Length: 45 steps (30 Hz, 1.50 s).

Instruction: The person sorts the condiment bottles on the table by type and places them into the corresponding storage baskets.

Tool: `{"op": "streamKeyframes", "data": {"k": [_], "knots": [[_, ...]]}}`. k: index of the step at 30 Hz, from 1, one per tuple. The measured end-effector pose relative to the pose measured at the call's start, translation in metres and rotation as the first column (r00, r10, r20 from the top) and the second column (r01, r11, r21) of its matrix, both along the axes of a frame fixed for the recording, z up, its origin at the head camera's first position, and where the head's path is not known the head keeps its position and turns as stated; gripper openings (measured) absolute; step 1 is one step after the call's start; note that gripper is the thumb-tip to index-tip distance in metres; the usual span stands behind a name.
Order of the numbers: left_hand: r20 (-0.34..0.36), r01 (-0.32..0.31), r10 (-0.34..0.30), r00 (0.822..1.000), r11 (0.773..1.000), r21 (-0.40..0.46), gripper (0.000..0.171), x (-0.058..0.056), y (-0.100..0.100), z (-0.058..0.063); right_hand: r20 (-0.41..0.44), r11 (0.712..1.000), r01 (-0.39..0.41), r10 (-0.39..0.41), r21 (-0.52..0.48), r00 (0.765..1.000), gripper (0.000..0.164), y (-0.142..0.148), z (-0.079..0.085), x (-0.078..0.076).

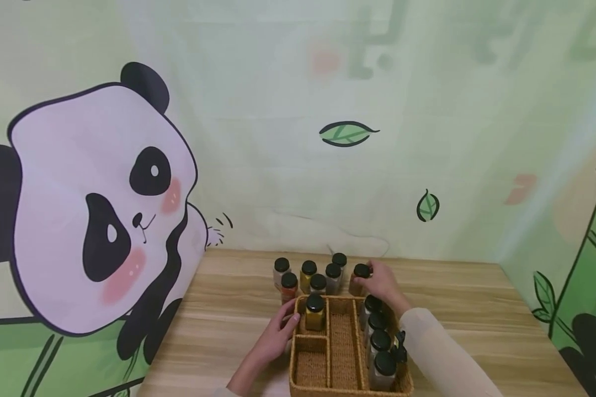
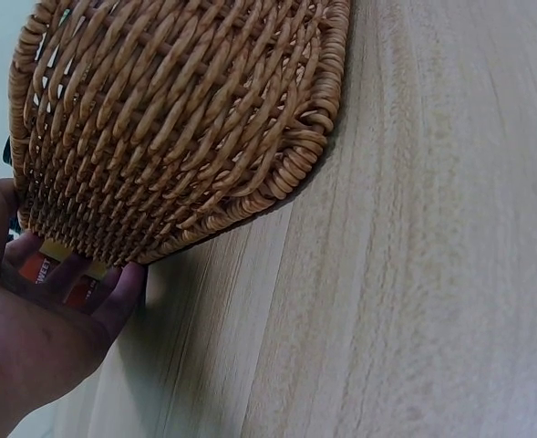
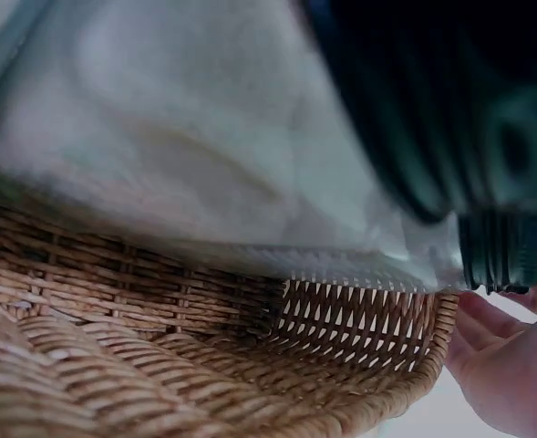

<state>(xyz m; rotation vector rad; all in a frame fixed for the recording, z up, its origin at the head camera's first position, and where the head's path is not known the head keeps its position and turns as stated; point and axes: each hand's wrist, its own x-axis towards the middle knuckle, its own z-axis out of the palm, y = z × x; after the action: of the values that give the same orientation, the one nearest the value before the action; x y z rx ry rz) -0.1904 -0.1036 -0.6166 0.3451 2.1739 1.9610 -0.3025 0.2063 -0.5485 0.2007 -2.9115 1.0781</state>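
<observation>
Jar (image 1: 360, 279) pinched between thumb and fingers of the right hand (image 1: 383, 283), just beyond the wicker basket (image 1: 343, 353) whose far-left corner the left hand (image 1: 276, 336) grips, could, if swung low, I think, topple the basket's row of capped jars (image 1: 379, 340).

pale green wall (image 1: 258, 165); cartoon panda (image 1: 69, 143) left; leaf drawings (image 1: 346, 134); bamboo (image 1: 583, 286) right; wood-grain table (image 1: 213, 309)

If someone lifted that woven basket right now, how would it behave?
The woven basket is probably fairly stiff, judging by its thick rim and walls holding their shape. It may dip toward the right in the head view, since four black-lidded jars line that side against one yellow-filled jar on the left. Tilted, those upright jars could tip.
</observation>
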Motion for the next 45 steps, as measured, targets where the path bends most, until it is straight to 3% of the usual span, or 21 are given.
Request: {"op": "streamKeyframes", "data": {"k": [7,14,23,33,37,45], "knots": [[0.004,0.010,-0.010,1.000,1.000,0.011,0.059,0.000,0.006,-0.002,-0.018,1.000,0.003,-0.003,0.007,1.000,0.030,0.011,-0.006,0.002],[0.002,0.019,-0.020,1.000,1.000,0.011,0.058,0.000,0.008,-0.004,-0.054,0.997,-0.071,0.069,-0.042,0.996,0.031,0.016,0.002,0.005],[0.002,-0.006,0.006,1.000,1.000,-0.021,0.057,-0.004,0.002,-0.008,-0.134,0.979,-0.186,0.173,-0.086,0.976,0.032,0.010,0.041,0.009],[-0.008,0.003,-0.003,1.000,1.000,-0.015,0.059,-0.004,0.000,-0.006,-0.089,0.946,-0.295,0.285,-0.131,0.954,0.038,0.004,0.090,0.034],[0.000,0.000,0.000,1.000,1.000,-0.014,0.059,-0.004,0.000,-0.005,-0.073,0.918,-0.373,0.366,-0.133,0.928,0.041,-0.003,0.099,0.052],[0.008,0.002,-0.002,1.000,1.000,-0.018,0.058,-0.005,0.002,-0.006,-0.043,0.808,-0.554,0.557,-0.201,0.829,0.037,-0.030,0.091,0.091]]}}
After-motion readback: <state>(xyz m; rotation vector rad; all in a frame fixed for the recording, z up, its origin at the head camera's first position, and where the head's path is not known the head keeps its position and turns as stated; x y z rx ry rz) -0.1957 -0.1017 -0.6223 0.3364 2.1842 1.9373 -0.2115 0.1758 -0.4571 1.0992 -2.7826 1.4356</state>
